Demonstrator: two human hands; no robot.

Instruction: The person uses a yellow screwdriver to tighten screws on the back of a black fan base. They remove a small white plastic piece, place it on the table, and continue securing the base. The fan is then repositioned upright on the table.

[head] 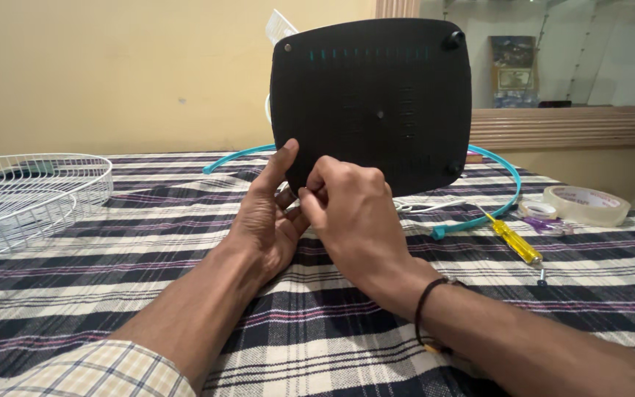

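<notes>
A black rounded fan base stands tipped up with its underside facing me, showing rubber feet at its corners and a row of teal slots near the top. My left hand props it from the lower left, thumb pressed against the black plate. My right hand is at the lower edge with its fingertips pinched together on something small that the fingers hide. A dark cord band sits on my right wrist.
A white wire fan guard lies at the left. A teal plastic ring circles behind the base on the checked cloth. A yellow-handled screwdriver, a roll of clear tape and a white cable lie at the right.
</notes>
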